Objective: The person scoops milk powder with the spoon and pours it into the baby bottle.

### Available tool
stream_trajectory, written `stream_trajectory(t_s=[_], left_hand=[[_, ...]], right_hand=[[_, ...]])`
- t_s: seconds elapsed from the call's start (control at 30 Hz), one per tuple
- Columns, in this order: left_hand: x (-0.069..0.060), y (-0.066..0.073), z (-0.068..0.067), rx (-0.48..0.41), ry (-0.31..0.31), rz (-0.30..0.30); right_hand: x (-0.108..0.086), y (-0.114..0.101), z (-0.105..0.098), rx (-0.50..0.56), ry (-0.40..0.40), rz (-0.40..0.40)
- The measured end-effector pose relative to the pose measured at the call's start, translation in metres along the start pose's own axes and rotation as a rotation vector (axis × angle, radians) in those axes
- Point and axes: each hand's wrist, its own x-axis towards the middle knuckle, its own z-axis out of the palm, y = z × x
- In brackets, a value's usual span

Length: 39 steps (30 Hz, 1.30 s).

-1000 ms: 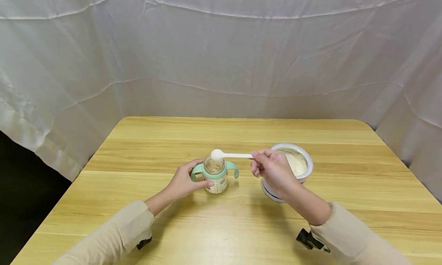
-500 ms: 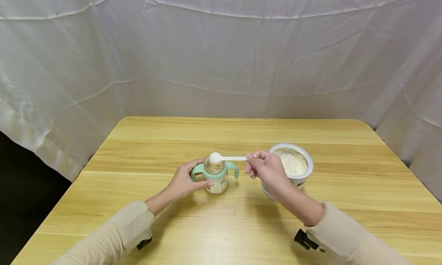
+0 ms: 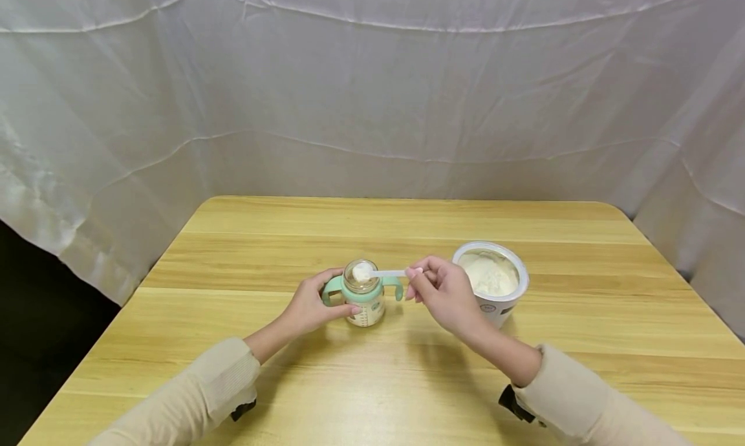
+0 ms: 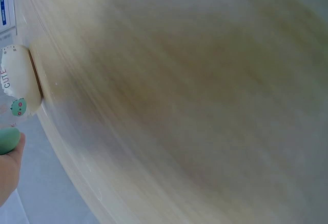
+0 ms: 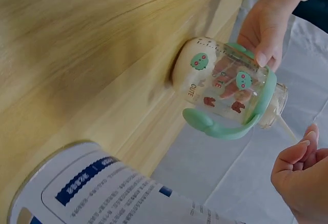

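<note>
A clear baby bottle [image 3: 367, 311] with a mint-green collar and two handles stands upright on the table, whitish contents in its lower part. My left hand [image 3: 313, 305] grips it from the left, thumb across the front; the other fingers are partly hidden behind the handle. In the right wrist view the bottle [image 5: 225, 83] shows printed cartoon figures. My right hand [image 3: 445, 295] pinches the handle end of a white measuring scoop [image 3: 388, 273]. The scoop's bowl, with white powder about it, is at the bottle's open mouth.
Right of the bottle, partly behind my right forearm, stands an open can [image 3: 503, 298] holding pale powder. The wooden table [image 3: 279, 233] has a whitish curtain [image 3: 407, 97] behind it. Printed text covers the can's side [image 5: 102, 183] in the right wrist view.
My right hand has moved left and slightly down, bringing the scoop from above the bottle into its mouth, bowl tilted. More of the can shows now. My left hand and the bottle stay put.
</note>
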Motion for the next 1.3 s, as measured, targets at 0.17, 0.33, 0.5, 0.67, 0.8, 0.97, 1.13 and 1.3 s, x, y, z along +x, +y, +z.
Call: stream_trajectory(t_s=[0.17, 0.33, 0.5, 0.67, 0.8, 0.97, 1.13, 1.3], left_hand=[[0.0, 0.0, 0.0, 0.001, 0.004, -0.001], [0.001, -0.001, 0.0, 0.012, 0.009, 0.005], [0.0, 0.0, 0.0, 0.013, 0.007, 0.009], [0.0, 0.0, 0.0, 0.01, 0.004, 0.008], [0.0, 0.001, 0.0, 0.014, 0.008, -0.002], [0.0, 0.003, 0.0, 0.015, 0.01, -0.006], [0.0, 0.002, 0.0, 0.027, 0.013, 0.004], [0.0, 0.002, 0.0, 0.031, 0.015, 0.009]], right_hand=[[-0.003, 0.002, 0.0, -0.114, -0.025, -0.124], [-0.006, 0.004, -0.002, -0.24, -0.05, -0.269], [-0.008, 0.008, -0.003, -0.39, -0.06, -0.516], [-0.008, 0.014, -0.003, -0.546, -0.017, -0.829], [-0.008, 0.017, -0.004, -0.67, 0.02, -1.017], [-0.005, 0.021, -0.007, -0.836, 0.046, -1.185], [-0.004, 0.025, -0.009, -0.988, 0.08, -1.318], [-0.003, 0.024, -0.008, -0.988, 0.092, -1.368]])
